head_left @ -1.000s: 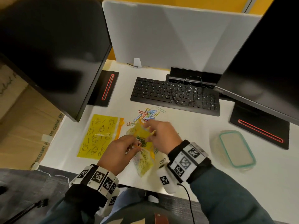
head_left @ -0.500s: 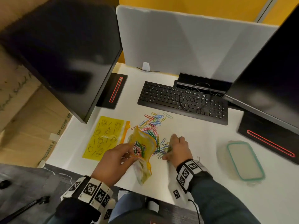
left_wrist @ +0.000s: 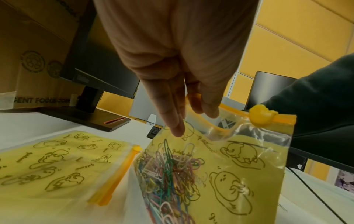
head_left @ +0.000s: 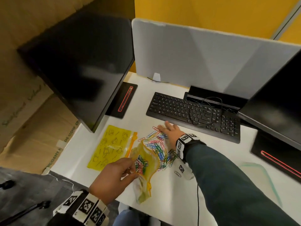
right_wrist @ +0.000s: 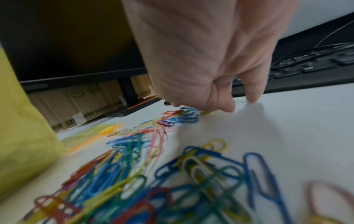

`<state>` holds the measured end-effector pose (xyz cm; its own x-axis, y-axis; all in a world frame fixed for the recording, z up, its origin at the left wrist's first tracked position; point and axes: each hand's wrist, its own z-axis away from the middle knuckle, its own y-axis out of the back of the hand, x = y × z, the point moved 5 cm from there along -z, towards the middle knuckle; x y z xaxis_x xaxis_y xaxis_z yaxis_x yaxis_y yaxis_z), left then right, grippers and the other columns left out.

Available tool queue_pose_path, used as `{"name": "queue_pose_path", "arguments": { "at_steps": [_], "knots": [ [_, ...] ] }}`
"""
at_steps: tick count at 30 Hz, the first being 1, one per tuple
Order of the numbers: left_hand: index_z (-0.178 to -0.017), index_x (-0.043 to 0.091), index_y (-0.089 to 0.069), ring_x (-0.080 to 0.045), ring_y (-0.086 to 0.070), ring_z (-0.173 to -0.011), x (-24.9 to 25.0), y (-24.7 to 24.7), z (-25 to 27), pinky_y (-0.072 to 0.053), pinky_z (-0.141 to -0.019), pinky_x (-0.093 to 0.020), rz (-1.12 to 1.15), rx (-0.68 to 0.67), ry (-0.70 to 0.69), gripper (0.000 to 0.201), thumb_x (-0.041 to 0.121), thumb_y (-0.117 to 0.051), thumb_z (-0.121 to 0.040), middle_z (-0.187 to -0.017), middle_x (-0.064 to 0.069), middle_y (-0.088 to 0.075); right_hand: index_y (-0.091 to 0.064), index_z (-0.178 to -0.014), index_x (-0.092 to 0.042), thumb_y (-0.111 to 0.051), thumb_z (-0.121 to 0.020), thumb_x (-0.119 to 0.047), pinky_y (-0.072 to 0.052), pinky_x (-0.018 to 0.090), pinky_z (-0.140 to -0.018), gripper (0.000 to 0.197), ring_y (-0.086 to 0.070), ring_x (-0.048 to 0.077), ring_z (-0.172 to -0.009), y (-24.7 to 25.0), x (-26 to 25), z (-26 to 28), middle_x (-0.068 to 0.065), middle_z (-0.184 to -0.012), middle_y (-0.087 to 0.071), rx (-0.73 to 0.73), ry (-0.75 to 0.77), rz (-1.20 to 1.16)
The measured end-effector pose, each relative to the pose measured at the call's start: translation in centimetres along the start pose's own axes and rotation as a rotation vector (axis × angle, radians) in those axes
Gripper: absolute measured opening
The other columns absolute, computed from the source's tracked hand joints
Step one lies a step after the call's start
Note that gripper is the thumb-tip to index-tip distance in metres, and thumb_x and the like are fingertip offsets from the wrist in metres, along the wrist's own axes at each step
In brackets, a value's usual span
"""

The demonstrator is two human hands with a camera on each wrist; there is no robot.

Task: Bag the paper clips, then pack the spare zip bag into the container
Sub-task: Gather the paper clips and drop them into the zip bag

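My left hand [head_left: 128, 168] pinches the rim of a yellow printed zip bag [head_left: 146, 162], held mouth up above the desk's front edge. A bunch of coloured paper clips [left_wrist: 168, 169] lies inside that zip bag [left_wrist: 239, 166], whose yellow slider [left_wrist: 262, 115] sits at the right end. Loose paper clips [head_left: 158, 146] are spread on the white desk between the bag and the keyboard. My right hand [head_left: 168, 128] reaches over the pile's far end with its fingertips [right_wrist: 252, 98] touching the desk. The spare zip bag [head_left: 112, 146] lies flat to the left. The container [head_left: 267, 175] is a teal-rimmed blur at the right.
A black keyboard [head_left: 192, 115] with a cable on it lies just beyond my right hand. Dark monitors stand at the left [head_left: 78, 62] and right [head_left: 276, 98], with a grey divider [head_left: 195, 54] behind. One clip [head_left: 177, 174] lies apart under my right forearm.
My right hand left the bag's mouth and moved out over the loose clips to their far end by the keyboard. My left hand kept hold of the bag.
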<state>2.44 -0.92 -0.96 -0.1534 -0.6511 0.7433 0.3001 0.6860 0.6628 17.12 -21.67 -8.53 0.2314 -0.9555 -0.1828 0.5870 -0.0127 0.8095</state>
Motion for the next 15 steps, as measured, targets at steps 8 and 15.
{"name": "queue_pose_path", "arguments": {
  "at_steps": [8, 15],
  "knots": [
    [-0.072, 0.035, -0.052, -0.003, -0.056, -0.075, 0.7, -0.2, -1.1, -0.044, -0.063, -0.011, -0.004, -0.005, -0.051, 0.011, 0.043, -0.058, -0.077, -0.090, 0.017, -0.055, -0.025, -0.144, -0.018, -0.053, -0.087, -0.005, -0.028, 0.040, -0.115, 0.065, -0.027, 0.029, -0.140, -2.5, 3.3, 3.1, 0.007, -0.156, -0.020, 0.129, -0.003, -0.067],
    [-0.072, 0.030, -0.055, -0.007, -0.058, -0.076, 1.0, -0.6, -1.2, -0.046, -0.064, -0.010, 0.051, -0.022, -0.050, 0.021, 0.051, -0.057, -0.073, -0.089, 0.014, -0.056, -0.038, -0.139, -0.023, -0.050, -0.088, -0.004, -0.033, 0.028, -0.108, 0.056, -0.044, 0.023, -0.130, -5.0, 5.4, 12.3, 0.006, -0.143, -0.046, 0.445, -0.110, -0.462]
  ]
}}
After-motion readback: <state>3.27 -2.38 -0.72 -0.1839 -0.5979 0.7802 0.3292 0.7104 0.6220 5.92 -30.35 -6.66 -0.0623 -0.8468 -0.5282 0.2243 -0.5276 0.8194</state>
